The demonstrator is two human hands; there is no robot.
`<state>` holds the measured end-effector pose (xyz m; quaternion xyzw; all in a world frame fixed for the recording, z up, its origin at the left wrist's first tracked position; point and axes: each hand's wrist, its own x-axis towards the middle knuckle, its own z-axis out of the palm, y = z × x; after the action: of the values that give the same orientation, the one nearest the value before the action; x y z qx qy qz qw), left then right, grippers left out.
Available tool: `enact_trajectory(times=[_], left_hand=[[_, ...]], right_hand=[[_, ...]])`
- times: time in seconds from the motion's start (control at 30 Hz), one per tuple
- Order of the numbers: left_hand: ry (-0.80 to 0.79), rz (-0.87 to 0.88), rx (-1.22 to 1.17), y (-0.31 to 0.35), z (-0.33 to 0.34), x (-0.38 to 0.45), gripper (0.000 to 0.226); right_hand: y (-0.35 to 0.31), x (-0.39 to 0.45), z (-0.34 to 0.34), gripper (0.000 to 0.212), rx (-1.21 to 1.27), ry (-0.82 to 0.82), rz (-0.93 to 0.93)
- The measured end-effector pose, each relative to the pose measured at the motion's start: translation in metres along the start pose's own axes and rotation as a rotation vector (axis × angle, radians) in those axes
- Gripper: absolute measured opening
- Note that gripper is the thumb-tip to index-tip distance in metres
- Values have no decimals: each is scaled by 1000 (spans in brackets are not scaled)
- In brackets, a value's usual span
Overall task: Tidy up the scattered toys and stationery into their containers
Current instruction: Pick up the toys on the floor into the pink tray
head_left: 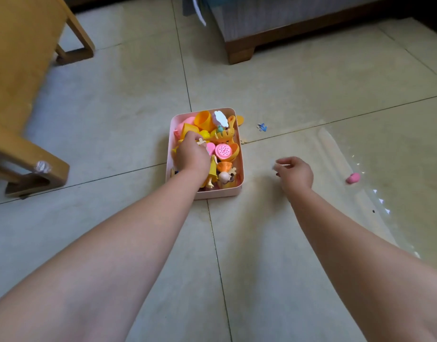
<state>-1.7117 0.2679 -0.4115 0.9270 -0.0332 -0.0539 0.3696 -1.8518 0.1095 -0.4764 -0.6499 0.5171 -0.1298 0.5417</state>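
The pink plastic tray [239,154] sits on the tiled floor [311,90], rounded corners, crammed with glossy orange and pink toy bits: an orange cup [203,119], a pink round perforated disc [223,150], a doll in a yellow dress [213,172] lying near the close end. The left hand [191,154] is down inside the tray and covers a good chunk of what's in there; its grip looks closed on a small tan piece [201,141], but the fingers are mostly hidden so I can't tell for sure. The right hand [295,172] hovers over the floor just right of the tray, blurred, fingertips pinched together on something tiny and pale I can't make out. Farther right on the floor: a small blue clip-like thing [262,127] and a pink lump [353,178], both too small to name properly. Wooden furniture [20,77] on the left is cut off by the frame edge
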Motion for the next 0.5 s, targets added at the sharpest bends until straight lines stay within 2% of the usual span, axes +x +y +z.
enact_trajectory(times=[0.13, 0.2, 0.3, 0.4, 0.5], left_hand=[[-29, -43, 88, -11, -14, 2, 20], [-25, -43, 164, -13, -17, 1, 22], [22, -45, 180, -12, -17, 0, 21], [41, 33, 186, -6, -11, -1, 18], [9, 126, 238, 3, 4, -5, 16]], right_hand=[[-39, -25, 42, 4, 104, -289, -180], [-41, -28, 54, 4, 82, -302, -195], [-36, -26, 50, 9, 57, -145, -156], [-24, -14, 29, 13, 12, -7, -135], [-6, 1, -4, 28, -184, 191, -80]])
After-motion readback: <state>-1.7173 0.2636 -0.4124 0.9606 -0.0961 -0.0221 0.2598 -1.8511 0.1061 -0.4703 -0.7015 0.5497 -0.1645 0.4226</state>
